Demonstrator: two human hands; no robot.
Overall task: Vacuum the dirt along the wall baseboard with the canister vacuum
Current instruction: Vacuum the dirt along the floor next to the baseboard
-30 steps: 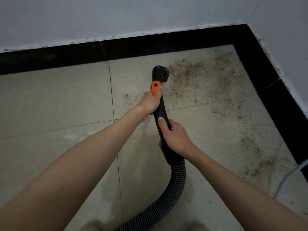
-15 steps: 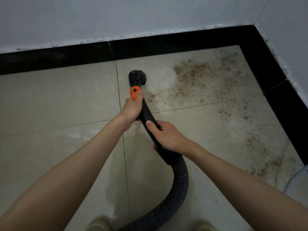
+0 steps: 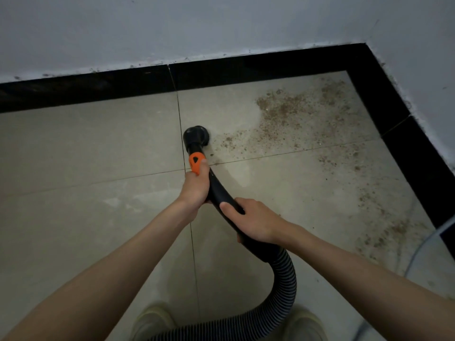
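I see black nozzle (image 3: 196, 134), orange collar (image 3: 196, 162), black-grey ribbed hose (image 3: 283, 279), brown speckled dirt (image 3: 290, 112), beige tiles (image 3: 86, 148), black baseboard (image 3: 86, 91), pale grey wall (image 3: 172, 28).

Both forearms (image 3: 128, 264) were bare, no sleeves in view. Pale, light-coloured shoes (image 3: 154, 321) showed at bottom edge.

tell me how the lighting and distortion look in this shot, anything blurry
Head view: dim, flat light with a soft sheen on the floor tiles; wide-angle bending bows the black baseboard; dirt and nozzle are fairly sharp; forearms and shoes at the bottom edge look soft.
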